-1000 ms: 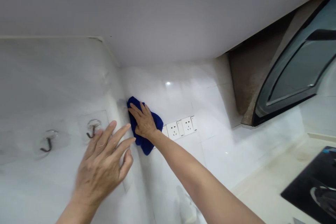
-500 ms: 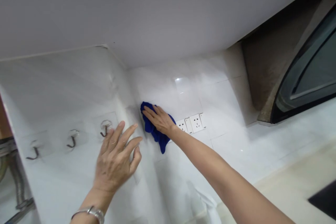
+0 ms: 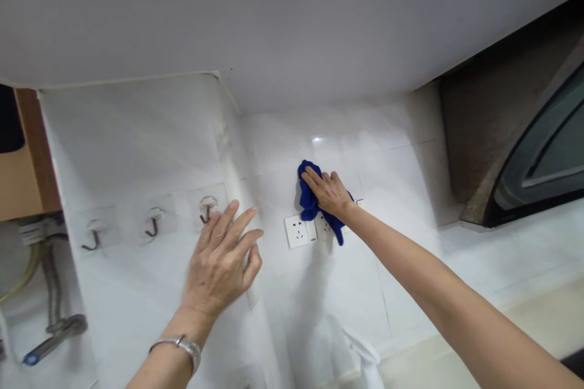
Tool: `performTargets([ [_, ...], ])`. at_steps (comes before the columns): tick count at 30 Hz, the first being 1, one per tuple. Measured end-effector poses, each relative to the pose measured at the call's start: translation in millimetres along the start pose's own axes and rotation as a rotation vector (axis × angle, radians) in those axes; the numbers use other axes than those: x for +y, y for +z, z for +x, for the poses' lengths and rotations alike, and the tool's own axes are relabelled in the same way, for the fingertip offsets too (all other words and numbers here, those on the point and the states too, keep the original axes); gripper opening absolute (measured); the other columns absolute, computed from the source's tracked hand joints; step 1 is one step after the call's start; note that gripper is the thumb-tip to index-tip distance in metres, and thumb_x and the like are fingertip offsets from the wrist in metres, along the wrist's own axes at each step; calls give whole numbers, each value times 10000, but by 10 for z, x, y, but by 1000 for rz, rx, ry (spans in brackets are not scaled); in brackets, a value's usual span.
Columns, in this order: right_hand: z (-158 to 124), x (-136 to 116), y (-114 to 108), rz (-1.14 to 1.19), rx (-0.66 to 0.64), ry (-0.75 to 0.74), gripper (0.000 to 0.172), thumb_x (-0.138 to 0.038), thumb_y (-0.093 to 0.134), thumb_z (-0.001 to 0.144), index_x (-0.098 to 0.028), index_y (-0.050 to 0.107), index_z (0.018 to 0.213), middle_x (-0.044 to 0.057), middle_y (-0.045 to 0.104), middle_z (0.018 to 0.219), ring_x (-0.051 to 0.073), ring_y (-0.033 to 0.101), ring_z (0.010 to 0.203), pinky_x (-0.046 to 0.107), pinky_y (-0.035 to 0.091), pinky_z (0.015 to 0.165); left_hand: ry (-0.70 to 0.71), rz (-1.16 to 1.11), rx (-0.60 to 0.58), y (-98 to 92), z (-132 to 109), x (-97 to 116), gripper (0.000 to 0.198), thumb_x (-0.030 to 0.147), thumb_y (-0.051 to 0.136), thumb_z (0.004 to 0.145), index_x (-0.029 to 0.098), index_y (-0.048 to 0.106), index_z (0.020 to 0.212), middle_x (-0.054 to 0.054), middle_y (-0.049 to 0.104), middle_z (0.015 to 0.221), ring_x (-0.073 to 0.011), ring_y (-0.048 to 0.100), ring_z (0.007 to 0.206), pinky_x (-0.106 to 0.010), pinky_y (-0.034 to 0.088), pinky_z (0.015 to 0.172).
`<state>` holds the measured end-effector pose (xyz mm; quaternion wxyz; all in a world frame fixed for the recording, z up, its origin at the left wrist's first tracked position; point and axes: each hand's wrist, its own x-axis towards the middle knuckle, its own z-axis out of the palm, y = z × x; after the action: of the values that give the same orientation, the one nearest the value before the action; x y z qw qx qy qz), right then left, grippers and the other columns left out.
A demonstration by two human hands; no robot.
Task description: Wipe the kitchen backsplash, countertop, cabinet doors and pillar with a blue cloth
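My right hand (image 3: 333, 194) presses a dark blue cloth (image 3: 307, 197) against the white tiled wall (image 3: 283, 146). Its fingers lie over the cloth, whose lower end hangs down past the palm. Just beneath sits a wall socket (image 3: 298, 231); the cloth partly covers another beside it. My left hand (image 3: 223, 264), with a metal bracelet (image 3: 180, 346) at the wrist, has its fingers spread and holds nothing. It is in front of the wall corner, overlapping the rightmost stick-on hook (image 3: 207, 209); whether it touches the wall I cannot tell.
Overhead is a grey panel (image 3: 292, 24). A dark range hood (image 3: 538, 152) juts out at right. Two more hooks (image 3: 154, 222) are on the left wall. Farther left are a wooden cabinet (image 3: 31, 176), a metal hose (image 3: 52, 285) and a pipe. A white bag-like thing (image 3: 365, 355) is below.
My right hand has slid the cloth rightward along the wall, uncovering the left socket and covering part of those beside it. My left hand stays spread near the hook. The view has shifted left.
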<state>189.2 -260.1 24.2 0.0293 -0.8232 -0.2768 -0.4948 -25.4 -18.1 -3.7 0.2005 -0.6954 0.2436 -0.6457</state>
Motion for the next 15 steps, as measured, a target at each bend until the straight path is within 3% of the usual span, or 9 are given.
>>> performTargets([
  [7, 154, -524, -118, 125, -23, 188, 992, -99, 655, 728, -113, 249, 1634, 170, 150, 1744, 359, 594, 1176, 497, 489, 961, -5, -4, -4, 0, 11, 5, 222, 134, 684, 853, 229, 699, 1052, -29, 628, 1460, -297, 414, 1518, -464, 272, 1330],
  [12, 382, -849, -96, 336, 33, 137, 1025, -72, 668, 714, -159, 256, 1648, 111, 112, 1759, 362, 552, 1263, 528, 458, 1042, -2, -1, 1, 4, 9, -2, 220, 139, 692, 855, 231, 703, 1056, -34, 639, 1447, -295, 430, 1508, -468, 288, 1322],
  [15, 422, -1003, -20, 447, 64, 94, 962, -66, 639, 722, -198, 326, 1622, 66, 169, 1754, 349, 561, 1255, 534, 465, 1040, -2, 10, -16, 12, 9, 1, 235, 142, 696, 853, 235, 705, 1069, -36, 633, 1455, -302, 430, 1508, -481, 311, 1310],
])
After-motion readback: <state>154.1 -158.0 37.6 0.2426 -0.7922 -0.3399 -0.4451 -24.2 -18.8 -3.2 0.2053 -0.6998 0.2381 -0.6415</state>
